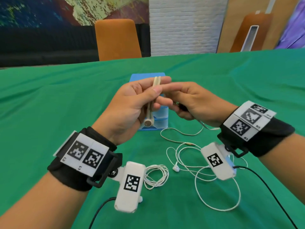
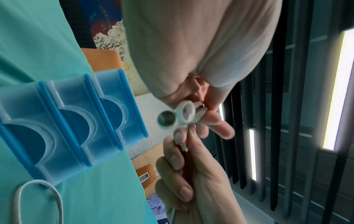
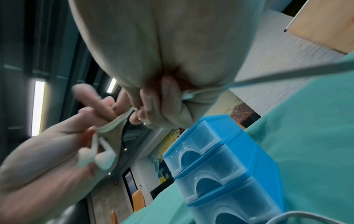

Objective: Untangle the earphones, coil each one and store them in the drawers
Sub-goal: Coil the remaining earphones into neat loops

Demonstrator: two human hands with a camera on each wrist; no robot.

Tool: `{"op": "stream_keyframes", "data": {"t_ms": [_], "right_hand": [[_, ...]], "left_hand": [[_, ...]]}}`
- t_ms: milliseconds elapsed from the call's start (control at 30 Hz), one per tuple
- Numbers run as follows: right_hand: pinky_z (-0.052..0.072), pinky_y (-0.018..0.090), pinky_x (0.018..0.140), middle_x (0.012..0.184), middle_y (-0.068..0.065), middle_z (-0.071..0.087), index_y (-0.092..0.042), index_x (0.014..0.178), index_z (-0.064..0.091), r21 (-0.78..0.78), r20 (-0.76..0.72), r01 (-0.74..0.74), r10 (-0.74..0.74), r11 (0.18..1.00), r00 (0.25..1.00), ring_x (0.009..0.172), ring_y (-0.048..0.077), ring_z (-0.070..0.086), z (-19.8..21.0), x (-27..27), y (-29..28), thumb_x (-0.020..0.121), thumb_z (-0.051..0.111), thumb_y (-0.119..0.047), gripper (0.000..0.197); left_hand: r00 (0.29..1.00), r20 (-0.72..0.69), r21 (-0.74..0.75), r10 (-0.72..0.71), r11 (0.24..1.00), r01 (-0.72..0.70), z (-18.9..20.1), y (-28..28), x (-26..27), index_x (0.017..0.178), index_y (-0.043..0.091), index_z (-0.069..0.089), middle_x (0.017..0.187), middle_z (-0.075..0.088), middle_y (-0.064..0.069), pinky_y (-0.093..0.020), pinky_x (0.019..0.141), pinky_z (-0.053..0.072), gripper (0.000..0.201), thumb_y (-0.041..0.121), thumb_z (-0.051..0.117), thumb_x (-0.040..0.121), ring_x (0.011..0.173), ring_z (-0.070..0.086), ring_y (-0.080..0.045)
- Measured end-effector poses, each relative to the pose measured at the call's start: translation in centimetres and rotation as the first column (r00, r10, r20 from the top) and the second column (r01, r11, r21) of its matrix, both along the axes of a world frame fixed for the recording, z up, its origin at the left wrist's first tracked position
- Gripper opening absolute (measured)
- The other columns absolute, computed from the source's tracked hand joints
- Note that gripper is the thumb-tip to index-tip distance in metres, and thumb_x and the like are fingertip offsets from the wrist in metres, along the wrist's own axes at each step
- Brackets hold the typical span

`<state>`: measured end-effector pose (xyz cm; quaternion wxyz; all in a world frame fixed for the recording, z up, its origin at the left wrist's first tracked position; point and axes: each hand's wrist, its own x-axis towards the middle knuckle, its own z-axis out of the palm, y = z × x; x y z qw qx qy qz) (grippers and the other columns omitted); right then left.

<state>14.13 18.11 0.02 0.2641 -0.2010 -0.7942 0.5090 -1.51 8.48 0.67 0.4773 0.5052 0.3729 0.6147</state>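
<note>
Left hand [image 1: 132, 103] pinching paired earbuds [image 1: 149, 122], stems upright between thumb and fingers. Right hand [image 1: 194, 103] curled round their cable [image 1: 181, 132]. Behind both: blue drawers [image 1: 158, 119]. Below, on green bench [image 1: 66, 96]: coiled earphone [image 1: 156, 176], loose earphone [image 1: 198, 169].

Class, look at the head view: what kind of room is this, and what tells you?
Probably an office meeting room or lounge: a large table under green cloth, orange chairs, a mural beside a white brick wall.
</note>
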Motion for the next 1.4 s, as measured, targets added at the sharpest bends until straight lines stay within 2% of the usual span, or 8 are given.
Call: {"op": "stream_keyframes", "data": {"t_ms": [133,300,467,800,900,1000,1233,1400], "right_hand": [[0.028,0.017,0.043,0.053,-0.009,0.041,-0.002,0.09,0.059,0.191,0.174,-0.068,0.034,0.979,0.984,0.043,0.006,0.031,-0.3,0.4,-1.1,0.106,0.044,-0.017,0.027],[0.028,0.019,0.048,0.05,-0.008,0.037,-0.018,0.08,0.067,0.452,0.368,-0.164,-0.016,0.877,0.93,0.046,0.007,0.031,2.6,0.8,-2.9,0.103,0.051,-0.029,0.03],[0.027,0.017,0.048,0.05,-0.011,0.039,-0.011,0.076,0.065,0.542,0.353,-0.186,-0.021,0.819,0.936,0.048,0.005,0.029,6.7,1.9,-3.2,0.1,0.057,-0.026,0.029],[0.028,0.021,0.046,0.055,-0.008,0.036,-0.006,0.074,0.052,0.599,0.167,0.027,-0.158,0.801,0.973,0.05,0.007,0.029,7.6,2.2,0.0,0.099,0.057,-0.03,0.035],[0.028,0.017,0.044,0.054,-0.013,0.035,-0.011,0.073,0.045,0.458,0.094,0.077,-0.134,0.886,0.987,0.048,0.005,0.029,5.8,1.9,0.4,0.103,0.051,-0.024,0.033],[0.029,0.014,0.046,0.057,-0.013,0.036,-0.015,0.073,0.045,0.348,0.143,-0.001,-0.053,0.938,0.988,0.048,0.003,0.029,3.6,1.4,-0.2,0.106,0.043,-0.021,0.033],[0.033,0.015,0.054,0.053,-0.018,0.048,-0.015,0.083,0.063,0.48,0.371,-0.178,-0.015,0.859,0.928,0.051,0.004,0.042,3.1,1.2,-3.2,0.104,0.05,-0.02,0.025],[0.032,0.014,0.051,0.051,-0.014,0.045,-0.016,0.084,0.069,0.556,0.421,-0.283,0.028,0.781,0.906,0.048,0.006,0.041,5.6,1.8,-4.8,0.102,0.053,-0.019,0.024]], "left_hand": [[0.983,0.068,0.047,0.172,0.983,-0.176,-0.1,0.3,-0.7,0.138,-0.003,0.049,0.12,0.072,-0.012,-0.015,0.077,0.056,0.037,-0.002,0.05,0.1,0.099,0.074,-0.014],[0.933,-0.208,0.202,0.293,0.946,-0.252,0.0,0.1,-0.8,0.145,0.009,0.039,0.127,0.065,-0.004,-0.02,0.091,0.053,0.047,-0.003,0.051,0.101,0.117,0.066,-0.009],[0.781,-0.577,0.268,0.239,0.959,-0.096,0.0,-0.3,-1.1,0.139,0.0,0.046,0.114,0.069,-0.005,-0.016,0.093,0.047,0.036,-0.005,0.042,0.103,0.093,0.07,-0.007],[0.926,-0.372,0.15,0.069,0.989,-0.013,1.6,-1.8,0.3,0.108,0.0,0.069,0.059,0.042,-0.001,-0.02,0.049,0.026,0.035,0.021,0.041,0.106,0.053,0.031,-0.013],[0.972,-0.225,0.17,0.062,0.985,-0.024,2.3,-1.8,0.4,0.107,0.002,0.07,0.058,0.044,0.0,-0.029,0.05,0.018,0.035,0.023,0.042,0.105,0.052,0.027,-0.015],[0.987,-0.11,0.198,0.119,0.975,-0.096,3.2,-1.6,0.4,0.113,0.0,0.067,0.066,0.064,-0.003,-0.02,0.052,0.035,0.032,0.017,0.041,0.107,0.051,0.046,-0.011],[0.976,0.068,0.123,0.205,0.969,-0.213,2.5,-1.0,0.8,0.122,-0.003,0.063,0.108,0.076,-0.015,-0.022,0.082,0.058,0.027,0.011,0.049,0.104,0.102,0.074,-0.019],[0.906,-0.215,0.218,0.364,0.922,-0.319,2.0,-0.7,0.3,0.115,-0.001,0.066,0.102,0.075,-0.01,-0.02,0.079,0.057,0.02,0.005,0.052,0.103,0.094,0.074,-0.008]]}}
